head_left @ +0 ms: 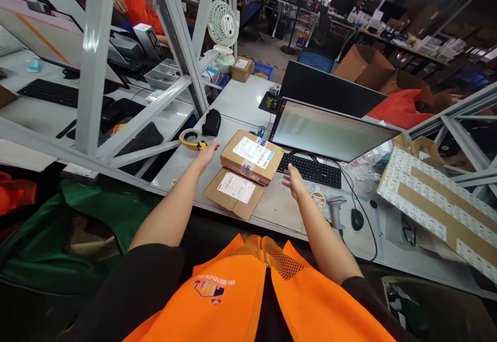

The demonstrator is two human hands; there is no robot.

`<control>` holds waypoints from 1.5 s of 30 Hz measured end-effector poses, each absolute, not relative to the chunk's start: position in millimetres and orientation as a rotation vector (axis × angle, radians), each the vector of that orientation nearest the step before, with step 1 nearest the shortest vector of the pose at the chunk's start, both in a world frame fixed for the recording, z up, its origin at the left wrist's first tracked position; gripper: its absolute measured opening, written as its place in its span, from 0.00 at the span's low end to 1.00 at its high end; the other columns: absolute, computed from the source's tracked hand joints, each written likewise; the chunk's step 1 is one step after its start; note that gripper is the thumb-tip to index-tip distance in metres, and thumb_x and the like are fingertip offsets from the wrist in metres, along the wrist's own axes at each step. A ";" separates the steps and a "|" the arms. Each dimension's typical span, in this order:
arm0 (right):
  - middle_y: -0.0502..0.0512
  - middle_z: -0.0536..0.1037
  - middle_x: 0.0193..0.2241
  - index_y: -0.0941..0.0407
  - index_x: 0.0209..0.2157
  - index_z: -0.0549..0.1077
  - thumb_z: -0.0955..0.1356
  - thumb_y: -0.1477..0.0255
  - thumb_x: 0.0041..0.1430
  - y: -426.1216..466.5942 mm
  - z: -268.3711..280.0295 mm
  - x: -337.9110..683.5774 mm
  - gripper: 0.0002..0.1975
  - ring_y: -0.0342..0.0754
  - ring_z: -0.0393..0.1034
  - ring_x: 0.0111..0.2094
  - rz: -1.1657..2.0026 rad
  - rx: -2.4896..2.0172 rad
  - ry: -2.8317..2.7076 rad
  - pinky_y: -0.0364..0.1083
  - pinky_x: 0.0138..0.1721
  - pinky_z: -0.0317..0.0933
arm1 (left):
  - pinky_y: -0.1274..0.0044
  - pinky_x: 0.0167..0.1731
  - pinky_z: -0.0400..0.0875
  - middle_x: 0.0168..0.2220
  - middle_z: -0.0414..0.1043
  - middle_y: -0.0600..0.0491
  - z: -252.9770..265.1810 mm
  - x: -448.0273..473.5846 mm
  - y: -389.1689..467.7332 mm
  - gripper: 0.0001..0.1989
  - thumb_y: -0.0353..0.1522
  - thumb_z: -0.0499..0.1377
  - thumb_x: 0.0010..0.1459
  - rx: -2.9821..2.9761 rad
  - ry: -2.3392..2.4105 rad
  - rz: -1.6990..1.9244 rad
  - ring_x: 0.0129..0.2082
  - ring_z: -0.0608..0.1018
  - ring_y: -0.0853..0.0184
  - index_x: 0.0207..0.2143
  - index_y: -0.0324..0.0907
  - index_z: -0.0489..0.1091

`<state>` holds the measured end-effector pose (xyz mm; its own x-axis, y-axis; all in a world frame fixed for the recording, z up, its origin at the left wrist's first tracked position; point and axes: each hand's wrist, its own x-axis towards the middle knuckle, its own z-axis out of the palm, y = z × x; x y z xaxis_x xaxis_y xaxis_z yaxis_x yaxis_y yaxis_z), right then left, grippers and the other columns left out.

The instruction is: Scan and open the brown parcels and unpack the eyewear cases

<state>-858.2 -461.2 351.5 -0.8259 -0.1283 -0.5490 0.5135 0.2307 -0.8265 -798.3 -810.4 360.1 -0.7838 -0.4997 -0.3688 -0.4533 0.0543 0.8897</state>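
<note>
A: What step are the hands at?
B: I'd call it a moment between grips. The left hand (206,156), left of centre, is open and empty, fingers beside the sealed brown cardboard box (252,158). The right hand (295,182), right of centre, is also open and empty, its fingers loosely spread in front of the long black keyboard (328,174); whether they brush the keys, I can't tell.

A: And what would a hold on the box call for?
B: Both palms brought inward, I judge, since the hands flank it at its left and right.

A: Where is it, and how does it look?
B: Mid-frame on the pale grey desk (236,108), lying flat, shallow and square-cornered. A white printed label (253,151) covers much of its top, and printed clear tape crosses it. Just below in the frame lies a flat brown cardboard piece (254,208) with its own white label.
</note>
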 end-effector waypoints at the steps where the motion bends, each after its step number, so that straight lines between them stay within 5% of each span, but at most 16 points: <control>1: 0.62 0.70 0.70 0.46 0.71 0.65 0.63 0.44 0.73 -463.1 360.3 -862.0 0.33 0.59 0.69 0.67 -1.722 0.258 1.999 0.61 0.66 0.68 | 0.49 0.68 0.67 0.59 0.82 0.38 367.6 -796.0 -808.5 0.33 0.59 0.53 0.67 0.944 -2.234 -1.903 0.69 0.74 0.45 0.51 0.41 0.80; 7: 0.56 0.60 0.77 0.44 0.81 0.43 0.74 0.42 0.61 -486.6 406.8 -846.8 0.58 0.57 0.59 0.74 -2.082 -0.283 1.916 0.60 0.74 0.58 | 0.60 0.72 0.66 0.69 0.74 0.43 423.3 -775.4 -756.4 0.43 0.62 0.63 0.62 0.319 -2.125 -2.022 0.70 0.72 0.47 0.67 0.42 0.72; 10: 0.51 0.49 0.81 0.39 0.81 0.35 0.74 0.44 0.63 -437.7 420.7 -819.0 0.60 0.57 0.49 0.79 -2.207 -0.400 1.828 0.62 0.74 0.58 | 0.59 0.74 0.62 0.75 0.63 0.48 449.6 -750.5 -720.5 0.49 0.57 0.70 0.58 0.092 -2.125 -1.871 0.76 0.65 0.47 0.75 0.50 0.61; 12: 0.50 0.47 0.82 0.36 0.81 0.35 0.73 0.44 0.65 -380.2 419.1 -803.7 0.57 0.59 0.49 0.79 -2.188 -0.430 1.796 0.62 0.71 0.63 | 0.56 0.73 0.64 0.73 0.64 0.47 453.4 -733.8 -687.9 0.52 0.54 0.74 0.55 0.050 -2.213 -1.830 0.75 0.66 0.44 0.75 0.53 0.59; 16: 0.58 0.58 0.79 0.41 0.80 0.52 0.70 0.44 0.67 -252.7 379.9 -801.2 0.47 0.64 0.62 0.74 -1.881 -0.244 1.971 0.63 0.63 0.71 | 0.56 0.65 0.73 0.63 0.72 0.44 411.0 -712.7 -597.8 0.47 0.51 0.73 0.55 0.341 -2.320 -2.012 0.65 0.76 0.46 0.71 0.51 0.60; 20: 0.73 0.72 0.69 0.59 0.75 0.63 0.69 0.55 0.69 -167.7 311.9 -833.4 0.39 0.66 0.69 0.69 -1.126 0.253 2.589 0.61 0.70 0.62 | 0.57 0.66 0.70 0.63 0.71 0.40 338.7 -707.6 -520.6 0.43 0.45 0.73 0.54 0.771 -2.375 -1.892 0.65 0.75 0.47 0.68 0.46 0.62; 24: 0.76 0.69 0.70 0.65 0.78 0.52 0.65 0.62 0.73 -146.1 257.4 -854.4 0.40 0.65 0.67 0.70 -0.528 0.388 2.648 0.56 0.69 0.62 | 0.56 0.68 0.65 0.65 0.68 0.37 299.0 -709.4 -500.8 0.41 0.42 0.73 0.54 0.991 -2.423 -1.540 0.67 0.72 0.45 0.67 0.44 0.64; 32: 0.81 0.70 0.68 0.71 0.79 0.40 0.69 0.66 0.68 -160.6 227.2 -859.1 0.50 0.67 0.69 0.69 -0.424 0.475 2.590 0.56 0.67 0.65 | 0.55 0.68 0.64 0.66 0.65 0.37 300.3 -724.1 -508.8 0.44 0.47 0.71 0.56 1.022 -2.671 -1.265 0.69 0.69 0.41 0.70 0.48 0.61; 36: 0.76 0.80 0.59 0.67 0.74 0.58 0.68 0.68 0.66 -151.0 243.8 -863.1 0.40 0.64 0.78 0.59 -0.602 0.375 2.593 0.52 0.56 0.72 | 0.55 0.69 0.62 0.67 0.63 0.37 305.4 -734.4 -500.0 0.46 0.49 0.71 0.56 0.982 -2.754 -1.244 0.70 0.67 0.39 0.72 0.48 0.59; 38: 0.67 0.85 0.47 0.62 0.64 0.72 0.67 0.66 0.65 -142.6 259.9 -858.4 0.29 0.61 0.82 0.47 -0.801 0.209 2.524 0.51 0.47 0.74 | 0.55 0.69 0.62 0.67 0.63 0.38 306.6 -739.0 -497.0 0.46 0.50 0.71 0.57 0.975 -2.768 -1.245 0.70 0.67 0.39 0.72 0.50 0.59; 41: 0.56 0.82 0.28 0.60 0.50 0.80 0.71 0.61 0.61 -135.7 287.3 -845.3 0.21 0.57 0.79 0.32 -1.002 -0.128 2.257 0.50 0.38 0.74 | 0.55 0.70 0.61 0.67 0.63 0.38 306.8 -744.6 -497.1 0.45 0.50 0.71 0.56 0.974 -2.773 -1.232 0.70 0.66 0.39 0.72 0.50 0.59; 45: 0.57 0.86 0.34 0.59 0.43 0.83 0.75 0.63 0.54 -146.7 308.8 -831.8 0.18 0.60 0.81 0.40 -1.025 -0.490 2.170 0.55 0.49 0.74 | 0.54 0.70 0.61 0.68 0.62 0.36 305.6 -747.1 -502.6 0.46 0.50 0.70 0.57 0.976 -2.797 -1.222 0.71 0.65 0.39 0.72 0.48 0.59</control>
<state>-831.8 -146.7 308.8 -0.6994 -0.5804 -0.4172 -0.0465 0.6194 -0.7837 -747.1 -502.6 305.6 -0.8126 -0.5073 -0.2869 -0.5551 0.5240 0.6460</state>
